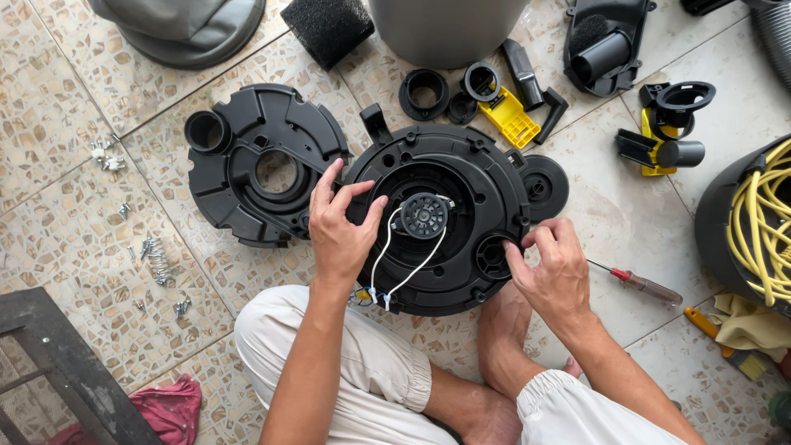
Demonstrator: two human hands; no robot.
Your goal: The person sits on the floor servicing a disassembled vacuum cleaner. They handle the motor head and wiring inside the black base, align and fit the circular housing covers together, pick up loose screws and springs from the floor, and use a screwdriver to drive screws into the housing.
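Observation:
A round black plastic motor housing (474, 177) lies on the tiled floor in front of my crossed legs. A small black motor hub (424, 215) sits in its centre, with two white wires (387, 264) running down to its near edge. My left hand (339, 231) grips the housing's left rim, fingers spread over it. My right hand (554, 268) pinches the housing's right edge beside a round port (493, 255).
A second black round cover (264, 161) lies to the left. Several loose screws (152, 259) are scattered at left. A red-handled screwdriver (643, 284) lies right of my hand. Yellow and black parts (511, 115), a foam block (328, 26) and a grey drum (445, 29) lie beyond; a coiled yellow cable (762, 227) at right.

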